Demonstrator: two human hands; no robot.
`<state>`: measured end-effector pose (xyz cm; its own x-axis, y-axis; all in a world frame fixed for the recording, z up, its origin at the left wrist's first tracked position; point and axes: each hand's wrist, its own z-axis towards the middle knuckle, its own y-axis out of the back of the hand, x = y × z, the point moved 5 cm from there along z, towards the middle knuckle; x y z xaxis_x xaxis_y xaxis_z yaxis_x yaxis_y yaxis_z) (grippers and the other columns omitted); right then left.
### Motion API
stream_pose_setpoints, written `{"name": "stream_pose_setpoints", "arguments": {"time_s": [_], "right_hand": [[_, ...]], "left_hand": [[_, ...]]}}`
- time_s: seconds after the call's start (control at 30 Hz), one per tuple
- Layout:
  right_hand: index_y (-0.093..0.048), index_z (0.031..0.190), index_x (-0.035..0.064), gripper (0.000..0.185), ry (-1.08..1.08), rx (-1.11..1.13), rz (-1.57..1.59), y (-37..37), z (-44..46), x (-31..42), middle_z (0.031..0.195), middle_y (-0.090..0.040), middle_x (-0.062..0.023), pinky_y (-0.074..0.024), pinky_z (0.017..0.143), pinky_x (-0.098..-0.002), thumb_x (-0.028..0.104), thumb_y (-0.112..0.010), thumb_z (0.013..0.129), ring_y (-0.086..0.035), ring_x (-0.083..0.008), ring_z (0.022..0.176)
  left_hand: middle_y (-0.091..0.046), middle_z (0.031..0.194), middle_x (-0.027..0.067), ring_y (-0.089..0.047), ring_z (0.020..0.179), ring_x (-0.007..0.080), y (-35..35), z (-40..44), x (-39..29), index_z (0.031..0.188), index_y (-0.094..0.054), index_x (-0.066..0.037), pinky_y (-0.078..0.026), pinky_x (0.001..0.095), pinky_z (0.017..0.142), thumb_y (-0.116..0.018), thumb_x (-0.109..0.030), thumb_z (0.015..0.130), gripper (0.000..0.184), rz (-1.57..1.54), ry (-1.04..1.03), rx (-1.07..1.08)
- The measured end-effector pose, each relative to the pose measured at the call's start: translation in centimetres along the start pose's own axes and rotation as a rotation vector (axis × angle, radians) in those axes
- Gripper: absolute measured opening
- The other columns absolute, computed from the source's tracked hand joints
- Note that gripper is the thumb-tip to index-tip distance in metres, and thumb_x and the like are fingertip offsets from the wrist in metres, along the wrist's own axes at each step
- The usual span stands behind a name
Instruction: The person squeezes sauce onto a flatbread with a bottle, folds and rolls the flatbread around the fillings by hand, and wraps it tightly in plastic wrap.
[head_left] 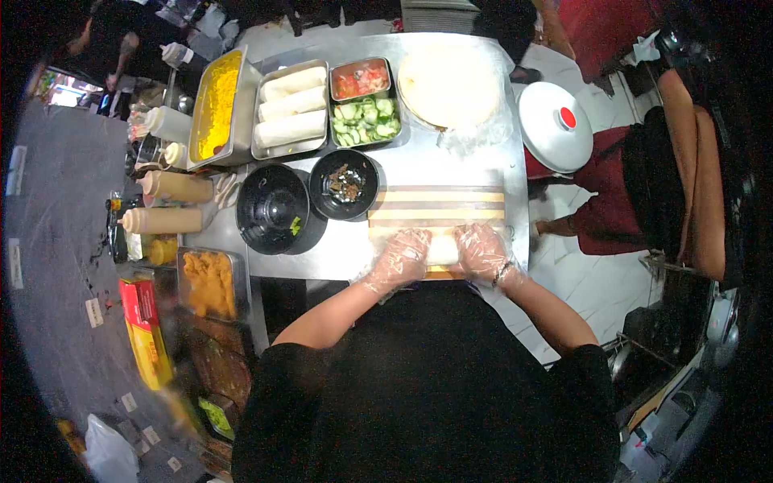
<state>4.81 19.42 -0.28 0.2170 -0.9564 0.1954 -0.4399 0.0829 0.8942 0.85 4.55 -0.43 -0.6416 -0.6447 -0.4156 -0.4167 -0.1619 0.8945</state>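
Observation:
In clear plastic gloves, my left hand (405, 253) and my right hand (481, 251) grip the two ends of a pale rolled wrap (442, 249). The wrap lies across the near part of a striped wooden cutting board (439, 204), close to my body. Its ends are covered by my curled fingers. Left of the board stand a black bowl with brown bits in it (328, 208) and a larger black bowl (262, 193) with a scrap of green. A stack of flat round wraps (448, 84) lies beyond the board, on plastic.
Along the metal table's back are a tray of rolled wraps (254, 151), a tray of cucumber (396, 142) and a pan of yellow food (242, 113). Sauce bottles (165, 221) and an orange-filled tray (242, 259) are at left. A white-lidded pot (541, 121) and another person (620, 201) are right.

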Motion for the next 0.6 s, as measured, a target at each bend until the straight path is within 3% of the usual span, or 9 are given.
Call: {"name": "stream_pose_setpoints", "arguments": {"time_s": [0.1,0.2,0.27,0.3,0.37,0.4,0.5,0.57,0.6], "right_hand": [[-0.059,0.11,-0.0003,0.066,0.059,-0.047,0.026,-0.4,0.3,-0.5,0.108,-0.063,-0.0184,-0.0448,0.092,-0.0426,0.047,-0.077,0.068,-0.058,-0.0313,0.105],[-0.06,0.109,0.0017,0.063,0.027,-0.047,0.025,0.2,-0.2,-0.7,0.106,-0.064,-0.0186,-0.0448,0.092,-0.0429,0.049,-0.075,0.069,-0.059,-0.0327,0.104],[-0.06,0.108,0.0025,0.062,0.038,-0.065,0.008,1.7,-0.5,-0.3,0.105,-0.065,-0.0184,-0.0447,0.092,-0.0432,0.049,-0.074,0.07,-0.06,-0.0331,0.103],[-0.061,0.107,0.0041,0.06,0.043,-0.01,0.017,2.8,-0.5,0.0,0.103,-0.065,-0.0181,-0.0446,0.092,-0.044,0.049,-0.073,0.07,-0.061,-0.0334,0.102],[-0.062,0.107,0.0058,0.059,0.039,0.037,0.028,2.6,-0.2,-0.4,0.101,-0.066,-0.0177,-0.0445,0.092,-0.0449,0.05,-0.072,0.07,-0.062,-0.0337,0.1],[-0.062,0.107,0.0061,0.059,0.076,-0.052,0.022,1.7,0.1,-0.5,0.1,-0.067,-0.0178,-0.0444,0.091,-0.0453,0.05,-0.073,0.069,-0.063,-0.0337,0.098],[-0.061,0.109,0.0062,0.063,0.102,-0.142,0.031,1.3,0.3,-0.6,0.1,-0.067,-0.0179,-0.0434,0.092,-0.0474,0.052,-0.073,0.068,-0.063,-0.0351,0.097],[-0.06,0.115,0.007,0.066,0.029,-0.145,0.044,1.4,-0.4,-0.8,0.108,-0.064,-0.0168,-0.0406,0.098,-0.0465,0.055,-0.071,0.071,-0.059,-0.0327,0.107],[-0.06,0.117,0.0074,0.067,-0.006,-0.142,0.051,1.3,-1.1,-1.2,0.112,-0.063,-0.0162,-0.0392,0.101,-0.0461,0.057,-0.069,0.072,-0.057,-0.0315,0.112]], "left_hand": [[-0.066,0.087,0.0176,-0.066,0.084,0.0342,0.4,-0.3,-0.1,0.099,-0.062,-0.005,-0.053,0.0448,0.076,-0.066,-0.013,0.068,0.032,-0.024,0.007,-0.01],[-0.067,0.089,0.0171,-0.066,0.083,0.0342,1.4,-0.4,-0.3,0.112,-0.061,-0.005,-0.053,0.046,0.075,-0.067,-0.013,0.067,0.046,0.023,0.052,0.013],[-0.065,0.1,0.0196,-0.063,0.097,0.0332,1.8,-0.3,-0.3,0.116,-0.059,-0.002,-0.049,0.0412,0.089,-0.067,-0.013,0.068,0.05,0.039,0.191,0.203],[-0.065,0.1,0.0196,-0.063,0.097,0.0332,1.9,-0.2,-0.5,0.116,-0.059,-0.002,-0.049,0.0412,0.089,-0.067,-0.013,0.068,0.05,0.045,0.187,0.197],[-0.063,0.107,0.0188,-0.06,0.104,0.0315,2.1,-0.4,-1.8,0.118,-0.058,0.0,-0.044,0.041,0.095,-0.067,-0.014,0.068,0.052,0.102,0.066,0.058],[-0.061,0.11,0.018,-0.058,0.106,0.0305,1.8,-0.7,-3.0,0.118,-0.057,0.003,-0.04,0.0418,0.097,-0.066,-0.018,0.069,0.054,0.143,-0.141,-0.167],[-0.062,0.108,0.017,-0.058,0.103,0.03,-0.1,0.2,-4.6,0.119,-0.056,0.006,-0.04,0.0426,0.095,-0.064,-0.022,0.071,0.056,0.131,-0.18,-0.207],[-0.062,0.107,0.0173,-0.059,0.1,0.0303,-0.9,0.8,-5.1,0.119,-0.056,0.006,-0.041,0.0432,0.093,-0.065,-0.026,0.074,0.056,0.181,-0.215,-0.142],[-0.062,0.108,0.0184,-0.059,0.102,0.0312,-1.3,1.2,-4.6,0.125,-0.052,0.006,-0.042,0.0437,0.093,-0.069,-0.029,0.073,0.065,0.105,-0.14,-0.09]]}}
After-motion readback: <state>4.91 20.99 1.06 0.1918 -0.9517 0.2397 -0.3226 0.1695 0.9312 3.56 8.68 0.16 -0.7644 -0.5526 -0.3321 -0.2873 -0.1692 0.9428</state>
